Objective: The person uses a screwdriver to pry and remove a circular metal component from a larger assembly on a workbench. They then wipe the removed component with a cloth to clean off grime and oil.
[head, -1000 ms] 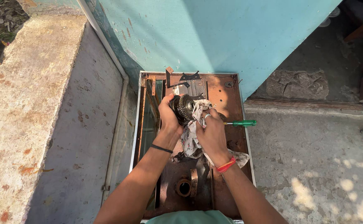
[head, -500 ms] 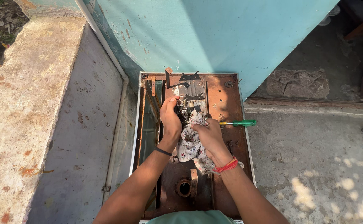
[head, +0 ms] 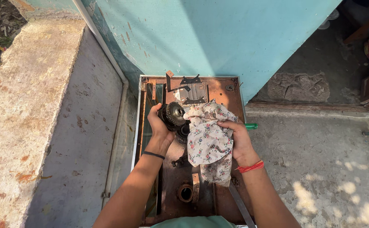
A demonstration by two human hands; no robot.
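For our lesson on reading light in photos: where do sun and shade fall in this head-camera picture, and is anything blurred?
Head view: sharp throughout. The wall casts shade over the rusty tray and both hands. Direct sun strikes the ledge at left; dappled spots mark the ground at lower right. The left hand holds a gear; the right hand holds a cloth.

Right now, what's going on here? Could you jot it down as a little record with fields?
Left hand: left hand holds a dark toothed burner part in its grip
Right hand: right hand holds a floral cloth beside the part
Surface below: rusty metal stove frame with a round opening
Tool nearby: green handle showing past the right hand
Wrists: black band on left, red thread on right
Background: turquoise wall, concrete ledge
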